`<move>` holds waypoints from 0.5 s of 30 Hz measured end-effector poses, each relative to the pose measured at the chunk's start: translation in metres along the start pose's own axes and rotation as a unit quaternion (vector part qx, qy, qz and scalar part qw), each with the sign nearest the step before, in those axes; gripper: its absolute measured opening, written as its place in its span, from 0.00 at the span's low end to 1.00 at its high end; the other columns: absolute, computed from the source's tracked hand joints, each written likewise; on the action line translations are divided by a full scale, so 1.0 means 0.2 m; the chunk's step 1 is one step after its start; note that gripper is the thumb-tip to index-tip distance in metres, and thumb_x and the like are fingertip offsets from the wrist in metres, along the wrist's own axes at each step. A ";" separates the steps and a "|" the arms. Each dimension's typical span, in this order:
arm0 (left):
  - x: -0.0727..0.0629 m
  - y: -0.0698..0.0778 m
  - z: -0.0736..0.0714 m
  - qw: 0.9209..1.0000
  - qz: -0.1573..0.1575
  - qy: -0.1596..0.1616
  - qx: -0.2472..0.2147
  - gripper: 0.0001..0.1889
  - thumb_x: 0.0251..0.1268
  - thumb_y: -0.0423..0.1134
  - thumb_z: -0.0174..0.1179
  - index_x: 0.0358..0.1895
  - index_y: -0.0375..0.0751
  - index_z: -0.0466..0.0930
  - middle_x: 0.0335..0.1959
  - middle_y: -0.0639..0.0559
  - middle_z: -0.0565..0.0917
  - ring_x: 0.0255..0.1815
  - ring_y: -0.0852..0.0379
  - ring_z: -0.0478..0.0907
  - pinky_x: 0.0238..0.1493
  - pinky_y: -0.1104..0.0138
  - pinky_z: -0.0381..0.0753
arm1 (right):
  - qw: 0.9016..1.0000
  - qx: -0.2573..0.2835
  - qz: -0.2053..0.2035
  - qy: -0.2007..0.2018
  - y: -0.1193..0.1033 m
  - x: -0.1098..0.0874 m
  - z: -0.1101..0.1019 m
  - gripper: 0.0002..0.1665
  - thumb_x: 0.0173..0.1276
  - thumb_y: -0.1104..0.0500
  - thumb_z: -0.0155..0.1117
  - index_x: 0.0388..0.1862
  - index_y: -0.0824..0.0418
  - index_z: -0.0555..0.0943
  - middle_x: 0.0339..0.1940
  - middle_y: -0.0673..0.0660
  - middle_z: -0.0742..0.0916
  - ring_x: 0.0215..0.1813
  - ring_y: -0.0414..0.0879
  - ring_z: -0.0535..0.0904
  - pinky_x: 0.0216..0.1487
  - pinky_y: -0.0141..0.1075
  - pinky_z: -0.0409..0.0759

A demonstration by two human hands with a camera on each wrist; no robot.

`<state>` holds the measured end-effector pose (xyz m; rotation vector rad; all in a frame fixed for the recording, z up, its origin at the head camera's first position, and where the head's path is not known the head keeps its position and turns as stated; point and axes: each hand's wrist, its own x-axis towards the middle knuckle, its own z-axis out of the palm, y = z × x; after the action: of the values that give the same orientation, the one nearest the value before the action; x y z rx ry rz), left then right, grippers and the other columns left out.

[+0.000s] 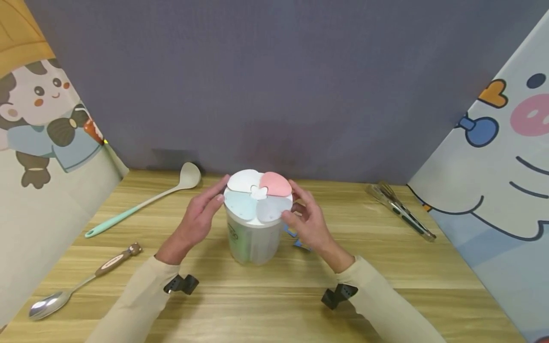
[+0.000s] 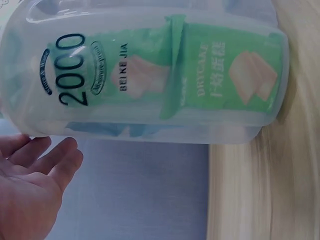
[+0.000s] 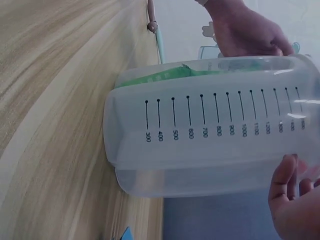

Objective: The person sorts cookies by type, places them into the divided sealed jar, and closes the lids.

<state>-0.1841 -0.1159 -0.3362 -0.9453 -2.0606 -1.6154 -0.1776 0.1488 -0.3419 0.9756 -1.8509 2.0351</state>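
A clear, divided storage container (image 1: pixel 253 245) stands at the middle of the wooden table, topped by a round lid (image 1: pixel 259 193) with white, pink, pale green and grey flaps. Green packets (image 2: pixel 227 70) printed as dry cake show through one compartment. My left hand (image 1: pixel 199 219) touches the lid's left edge with fairly straight fingers, its fingertips right at the rim. On the opposite side my right hand (image 1: pixel 310 224) holds the rim, thumb in front and fingers curved behind. In the right wrist view, a compartment wall (image 3: pixel 210 115) carries black measuring marks.
To the left lie a ladle (image 1: pixel 188 176) with a mint handle and a metal spoon (image 1: pixel 53 304) with a brown bear handle. Small blue packets (image 1: pixel 302 245) sit right behind the container. Tongs (image 1: pixel 401 209) and a whisk (image 1: pixel 392 193) lie far right; a grey panel (image 1: pixel 274 85) stands behind.
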 end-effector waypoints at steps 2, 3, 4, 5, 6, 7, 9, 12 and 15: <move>0.00 -0.01 0.01 1.000 -0.001 -0.009 -0.003 0.23 0.74 0.32 0.45 0.67 0.23 0.58 0.68 0.32 0.61 0.67 0.40 0.60 0.66 0.68 0.61 | 1.000 0.004 -0.005 -0.003 0.01 0.01 -0.01 0.51 0.60 0.45 0.68 0.68 0.77 0.57 0.44 0.61 0.70 0.35 0.42 0.72 0.27 0.24 0.78; 0.00 -0.01 0.01 1.000 0.000 -0.013 -0.006 0.26 0.75 0.37 0.47 0.68 0.24 0.56 0.68 0.32 0.60 0.67 0.39 0.61 0.66 0.67 0.63 | 1.000 0.003 -0.007 -0.004 0.01 0.01 -0.01 0.51 0.60 0.45 0.68 0.67 0.77 0.58 0.44 0.61 0.70 0.35 0.42 0.72 0.27 0.24 0.77; 0.00 -0.01 0.01 1.000 0.001 -0.016 -0.009 0.31 0.74 0.43 0.49 0.69 0.24 0.55 0.68 0.31 0.60 0.66 0.38 0.62 0.65 0.66 0.65 | 1.000 0.000 -0.010 -0.005 0.02 0.02 -0.02 0.50 0.60 0.44 0.68 0.67 0.77 0.59 0.44 0.62 0.70 0.35 0.42 0.71 0.27 0.24 0.76; 0.00 -0.01 0.02 1.000 0.000 -0.017 -0.009 0.36 0.71 0.49 0.52 0.69 0.25 0.54 0.68 0.31 0.59 0.65 0.38 0.63 0.64 0.65 0.66 | 1.000 -0.008 -0.014 -0.005 0.02 0.02 -0.02 0.51 0.60 0.43 0.68 0.66 0.77 0.59 0.44 0.62 0.71 0.35 0.42 0.70 0.27 0.24 0.75; 0.00 -0.01 0.02 1.000 -0.001 -0.018 -0.007 0.41 0.67 0.56 0.54 0.70 0.25 0.53 0.69 0.31 0.59 0.65 0.38 0.64 0.64 0.64 0.67 | 1.000 -0.019 -0.017 -0.005 0.03 0.03 -0.03 0.51 0.60 0.42 0.68 0.66 0.76 0.60 0.44 0.62 0.72 0.35 0.43 0.70 0.28 0.24 0.74; 0.00 -0.01 0.03 1.000 -0.003 -0.018 -0.001 0.46 0.62 0.61 0.56 0.70 0.26 0.53 0.68 0.31 0.60 0.65 0.38 0.64 0.64 0.62 0.67 | 0.999 -0.034 -0.021 -0.007 0.03 0.03 -0.04 0.51 0.59 0.41 0.67 0.66 0.76 0.60 0.46 0.63 0.73 0.36 0.44 0.70 0.29 0.24 0.73; 0.00 -0.01 0.03 1.000 -0.009 -0.016 0.016 0.53 0.54 0.68 0.58 0.71 0.27 0.53 0.69 0.33 0.61 0.65 0.40 0.64 0.65 0.59 0.66 | 0.997 -0.069 -0.023 -0.014 0.04 0.04 -0.05 0.54 0.59 0.37 0.65 0.68 0.74 0.59 0.51 0.65 0.73 0.40 0.46 0.69 0.33 0.28 0.72; 0.00 0.00 0.05 0.999 -0.026 -0.012 0.046 0.58 0.47 0.72 0.59 0.72 0.30 0.52 0.69 0.35 0.61 0.66 0.43 0.63 0.65 0.53 0.66 | 0.994 -0.104 -0.011 -0.041 0.05 0.06 -0.07 0.59 0.58 0.31 0.61 0.72 0.71 0.55 0.61 0.66 0.69 0.51 0.51 0.68 0.44 0.35 0.74; 0.00 0.01 0.06 0.997 -0.046 -0.011 0.067 0.62 0.42 0.75 0.59 0.72 0.31 0.51 0.70 0.37 0.60 0.66 0.42 0.63 0.65 0.49 0.65 | 0.992 -0.103 0.013 -0.073 0.05 0.08 -0.07 0.63 0.56 0.28 0.60 0.74 0.69 0.50 0.67 0.67 0.65 0.58 0.53 0.66 0.51 0.41 0.75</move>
<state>-0.1812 -0.1046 -0.3373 -0.8382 -2.2253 -1.4947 -0.2000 0.1560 -0.3403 1.0733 -2.1089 1.7831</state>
